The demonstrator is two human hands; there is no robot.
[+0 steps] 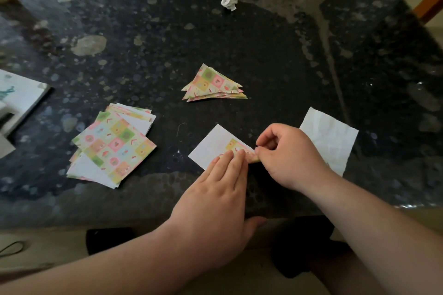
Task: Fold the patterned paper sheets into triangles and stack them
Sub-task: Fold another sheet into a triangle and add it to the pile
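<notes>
On the dark stone desk we have the loose pile of patterned sheets toward the near left corner and the stack of folded triangles about mid-desk. The working sheet lies white side up close to the near edge, under our hands. Our left hand presses flat on it with straight fingers, pinning its near side. Our right hand pinches the turned-over patterned corner between thumb and curled fingers, though blur hides how much is folded. We judge the paper feather-light, thin and slick on stone, so it needs pinning. It should crease readily, and a corner or edge is the best place to hold it.
</notes>
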